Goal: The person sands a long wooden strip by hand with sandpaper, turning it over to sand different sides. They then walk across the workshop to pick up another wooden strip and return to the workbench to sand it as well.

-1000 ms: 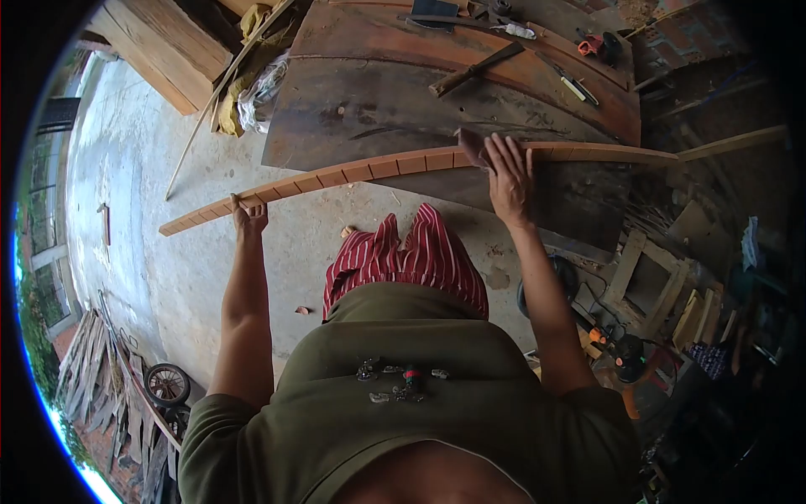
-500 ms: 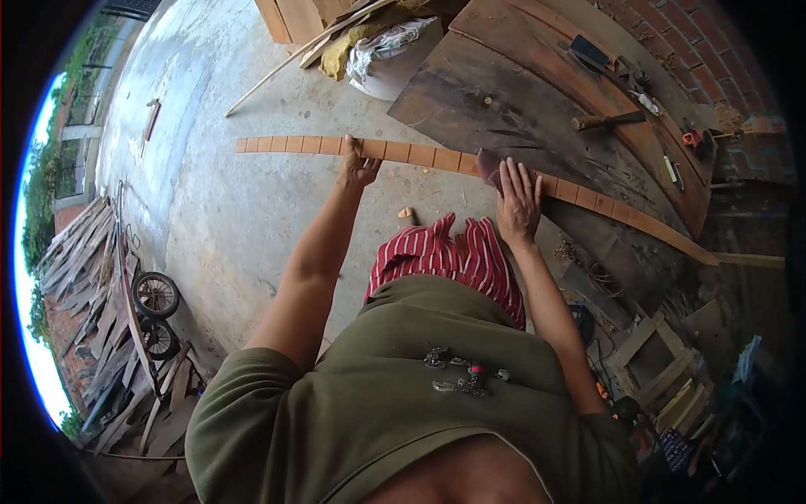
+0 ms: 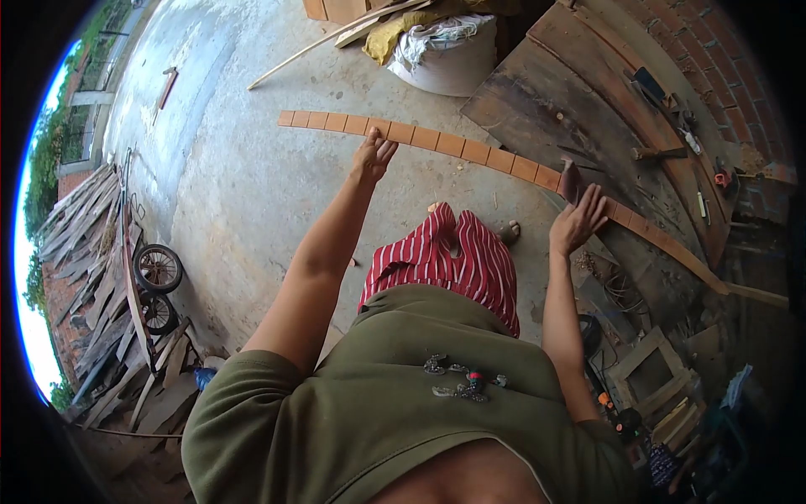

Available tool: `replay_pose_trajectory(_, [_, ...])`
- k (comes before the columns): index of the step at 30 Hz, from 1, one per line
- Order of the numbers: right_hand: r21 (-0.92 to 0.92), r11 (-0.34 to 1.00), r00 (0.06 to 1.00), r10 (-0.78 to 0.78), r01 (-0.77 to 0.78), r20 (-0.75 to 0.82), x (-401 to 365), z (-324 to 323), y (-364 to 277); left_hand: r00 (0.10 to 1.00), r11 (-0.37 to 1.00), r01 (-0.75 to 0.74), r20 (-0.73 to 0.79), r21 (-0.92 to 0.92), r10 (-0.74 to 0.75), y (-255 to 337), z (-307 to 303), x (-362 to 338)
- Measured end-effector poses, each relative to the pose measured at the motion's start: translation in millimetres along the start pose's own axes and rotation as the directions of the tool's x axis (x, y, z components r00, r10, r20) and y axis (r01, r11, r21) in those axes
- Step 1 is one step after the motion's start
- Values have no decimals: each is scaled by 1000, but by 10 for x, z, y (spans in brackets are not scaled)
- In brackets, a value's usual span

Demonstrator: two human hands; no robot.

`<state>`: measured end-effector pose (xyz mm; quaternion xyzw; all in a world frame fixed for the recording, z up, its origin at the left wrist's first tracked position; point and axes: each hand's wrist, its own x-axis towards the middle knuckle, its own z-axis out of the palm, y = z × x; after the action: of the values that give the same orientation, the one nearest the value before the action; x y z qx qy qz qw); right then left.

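Observation:
A long wooden strip (image 3: 450,144), crossed by evenly spaced dark lines, runs from the upper middle down to the right. My left hand (image 3: 375,156) grips it near its left part, thumb on top and fingers beneath. Over the strip's right part lies my right hand (image 3: 578,220), its fingers wrapped round a dark reddish-brown piece (image 3: 571,181), perhaps sandpaper, pressed against the wood. The strip's right end reaches a thin pale piece of wood (image 3: 756,294).
Dark boards (image 3: 537,92) at the upper right carry a hammer (image 3: 659,154) and small tools. A white sack (image 3: 445,55) stands at the top. Scrap wood (image 3: 101,294) and two wheels (image 3: 158,268) lie left. A wooden frame (image 3: 651,370) lies lower right.
My right hand and the brown piece have slid to the right along the strip. The view has shifted, and the strip now slopes more steeply. My left hand still holds it.

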<state>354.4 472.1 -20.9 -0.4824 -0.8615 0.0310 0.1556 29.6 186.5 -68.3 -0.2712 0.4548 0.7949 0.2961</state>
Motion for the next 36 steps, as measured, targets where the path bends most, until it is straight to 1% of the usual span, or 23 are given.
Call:
replay_pose_trajectory(2, [29, 991, 992, -128, 127, 16, -65, 87, -580, 999, 998, -27, 25, 55, 26, 0, -36, 16])
replay_pose_trajectory(3, [82, 973, 975, -219, 216, 25, -86, 115, -761, 1000, 997, -6, 5, 74, 6, 12, -60, 61])
replay_pose_trajectory(4, [149, 943, 951, -308, 299, 39, -104, 90, -907, 996, 997, -15, 87, 74, 9, 18, -107, 71])
replay_pose_trajectory(5, [230, 896, 913, -404, 381, 63, -125, 66, -956, 998, 996, 15, 52, 84, -20, 51, -56, 17])
replay_pose_trajectory(7, [390, 817, 846, -512, 426, 148, -66, -20, -769, 999, 996, 28, 37, 90, -32, 82, -49, 54])
replay_pose_trajectory(8, [361, 832, 856, -496, 420, 146, -27, -92, -604, 1000, 994, 21, 12, 107, -23, 94, -8, 34])
replay_pose_trajectory(10, [266, 828, 814, -548, 494, 195, -54, -209, -218, 996, 992, 48, 72, 118, -56, 93, -61, 140])
replay_pose_trajectory(11, [194, 892, 891, -435, 408, 129, -73, -214, 4, 993, 990, 57, 98, 130, -70, 72, -45, 173])
replay_pose_trajectory(12, [175, 950, 954, -278, 257, 107, -63, -248, 241, 992, 991, 60, 107, 116, -72, 40, -43, 220])
replay_pose_trajectory(13, [140, 982, 988, -138, 129, 62, -37, -250, 489, 994, 993, 23, 100, 113, -34, -1, -67, 253])
replay_pose_trajectory(15, [27, 992, 991, 125, -126, 47, 66, -225, 809, 995, 992, -8, 102, 130, -5, -27, -71, 217])
replay_pose_trajectory(16, [41, 989, 989, 143, -142, -24, 107, -286, 742, 997, 989, -18, 75, 147, 7, -9, -39, 183])
replay_pose_trajectory(17, [53, 987, 983, 156, -152, -95, 154, -302, 630, 999, 987, -28, 47, 160, 21, -14, 6, 151])
replay_pose_trajectory(19, [133, 991, 997, 24, -15, -67, 151, -212, 264, 1000, 985, -22, 26, 172, 17, 1, 2, 160])
replay_pose_trajectory(21, [154, 963, 970, -234, 221, 67, 83, -126, 42, 999, 980, -26, 41, 196, 18, 16, -50, 208])
replay_pose_trajectory(24, [160, 959, 964, -249, 233, 94, 235, -211, 465, 1000, 971, -31, 2, 236, 31, 51, -2, 158])
replay_pose_trajectory(26, [17, 1000, 1000, -17, 16, 21, 345, -252, 1062, 1000, 971, -29, -3, 238, 30, 70, -27, 166])
replay_pose_trajectory(28, [-48, 982, 982, 180, -183, -53, 424, -292, 1588, 999, 973, -36, -18, 230, 41, 8, -63, 229])
replay_pose_trajectory(29, [-105, 957, 962, 266, -272, -62, 445, -263, 1725, 999, 979, -33, 36, 200, 27, -41, -136, 299])
replay_pose_trajectory(30, [-137, 945, 955, 289, -296, -67, 457, -243, 1684, 997, 985, -41, 79, 170, 28, 24, -227, 329])
replay_pose_trajectory(31, [-90, 948, 951, 296, -304, -95, 449, -162, 1547, 998, 969, -54, -27, 239, 62, 13, 21, 101])
replay_pose_trajectory(34, [10, 1000, 1000, 27, -27, -16, 226, -68, 528, 998, 975, -61, -17, 212, 66, -3, 124, -62])
replay_pose_trajectory(36, [113, 979, 984, -175, 170, 30, 32, -39, -179, 999, 975, -41, -4, 218, 43, 14, 136, -100])
